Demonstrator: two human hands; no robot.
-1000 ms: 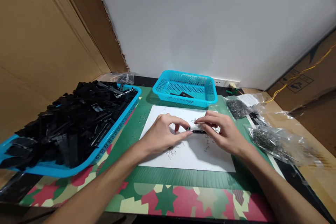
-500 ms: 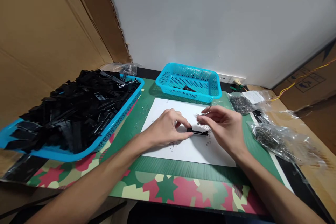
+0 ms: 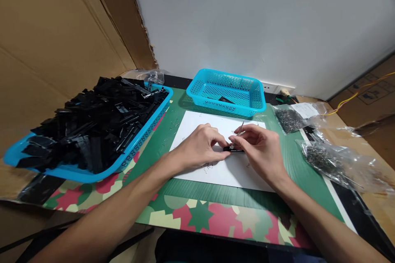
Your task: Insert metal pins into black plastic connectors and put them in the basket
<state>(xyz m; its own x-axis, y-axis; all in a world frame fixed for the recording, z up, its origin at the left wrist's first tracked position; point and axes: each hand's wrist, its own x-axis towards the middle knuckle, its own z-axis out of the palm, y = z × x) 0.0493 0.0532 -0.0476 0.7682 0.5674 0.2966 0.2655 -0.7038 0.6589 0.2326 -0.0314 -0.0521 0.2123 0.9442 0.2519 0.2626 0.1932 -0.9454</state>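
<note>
My left hand [image 3: 206,148] pinches one end of a narrow black plastic part [image 3: 236,150] between thumb and fingertips, low over a white sheet of paper [image 3: 197,123]. Close beside it, my right hand [image 3: 257,148] is closed with thumb and fingertips together at the same part. From its fingers a thin metal piece [image 3: 242,124] sticks up; its lower end is hidden, so its kind does not show. The right fingers cover the far end of the black part. Small bent wire pieces [image 3: 207,167] lie on the paper near my left hand.
At left, a blue basket [image 3: 135,158] is heaped with black plastic parts [image 3: 92,127]. Behind the paper stands another blue basket [image 3: 226,109] holding a few black parts. Clear bags of small metal pieces [image 3: 288,119] lie at right, near a power socket [image 3: 269,87].
My right hand has come left and in against the black part, meeting my left fingertips. A thin metal piece now shows above the right fingers. The whole view has shifted slightly.
</note>
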